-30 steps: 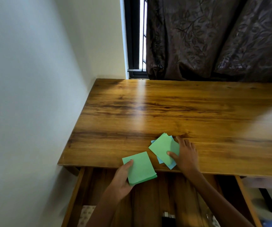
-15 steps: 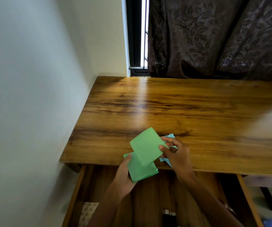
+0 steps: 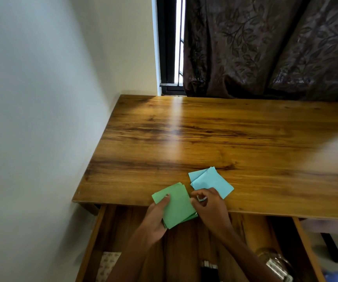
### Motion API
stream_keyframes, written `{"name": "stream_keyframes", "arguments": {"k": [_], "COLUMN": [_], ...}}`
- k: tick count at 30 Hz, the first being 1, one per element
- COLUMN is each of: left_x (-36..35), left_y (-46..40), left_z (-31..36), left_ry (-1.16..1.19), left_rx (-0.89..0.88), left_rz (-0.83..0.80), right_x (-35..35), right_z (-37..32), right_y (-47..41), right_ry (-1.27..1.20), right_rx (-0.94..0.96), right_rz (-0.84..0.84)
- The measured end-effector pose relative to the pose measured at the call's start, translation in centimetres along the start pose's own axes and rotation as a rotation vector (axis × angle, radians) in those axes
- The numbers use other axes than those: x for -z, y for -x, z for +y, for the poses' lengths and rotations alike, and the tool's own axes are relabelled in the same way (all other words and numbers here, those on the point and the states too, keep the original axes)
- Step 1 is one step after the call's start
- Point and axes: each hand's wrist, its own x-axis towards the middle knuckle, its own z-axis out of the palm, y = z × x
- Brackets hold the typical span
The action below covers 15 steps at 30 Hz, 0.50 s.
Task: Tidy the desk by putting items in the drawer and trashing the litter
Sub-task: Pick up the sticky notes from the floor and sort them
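Observation:
My left hand [image 3: 156,216] holds a stack of green paper notes [image 3: 176,204] at the desk's front edge, thumb on top. Light blue notes [image 3: 210,181] lie on the wooden desk [image 3: 204,139] just right of the green stack. My right hand [image 3: 209,208] is at the near corner of the blue notes, fingers curled; a bit of blue shows between its fingertips. Below the desk's edge the wooden drawer [image 3: 95,237] stands open.
In the drawer lie a patterned white item [image 3: 108,263] at the left, a dark object [image 3: 208,270] in the middle and a shiny glass or metal object [image 3: 275,263] at the right. A white wall runs along the left; a dark curtain [image 3: 265,47] hangs behind the desk.
My right hand lifted the green notes off the blue ones and laid them on the green stack in my left hand. It has returned to the blue notes, which are now uncovered.

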Motion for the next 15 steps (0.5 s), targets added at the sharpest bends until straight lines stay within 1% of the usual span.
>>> {"name": "stream_keyframes", "arguments": {"k": [3, 4, 6, 8, 9, 12, 15], "left_x": [-0.1, -0.1, 0.0, -0.1, -0.1, -0.2, -0.4], "left_y": [-0.1, -0.2, -0.3, -0.3, -0.3, -0.1, 0.2], "left_z": [0.1, 0.1, 0.1, 0.0, 0.0, 0.1, 0.2], "left_ry": [0.006, 0.004, -0.007, -0.019, -0.025, -0.035, -0.039], "left_rx": [0.023, 0.025, 0.029, 0.03, 0.029, 0.033, 0.038], "left_rz": [0.037, 0.052, 0.069, 0.069, 0.069, 0.073, 0.079], "right_x": [1.7, 2.3, 3.2, 3.4, 3.5, 3.8, 4.1], "right_z": [1.0, 1.6, 2.6, 3.4, 3.6, 3.7, 3.8], "right_y": [-1.7, -2.3, -3.3, -3.8, -3.9, -4.1, -4.1], "right_ry": [0.261, 0.341, 0.414, 0.424, 0.415, 0.328, 0.138], "right_rx": [0.007, -0.031, -0.149, -0.213, -0.222, -0.249, -0.251], "right_rz": [0.139, 0.131, 0.036, -0.028, -0.025, 0.049, 0.103]}}
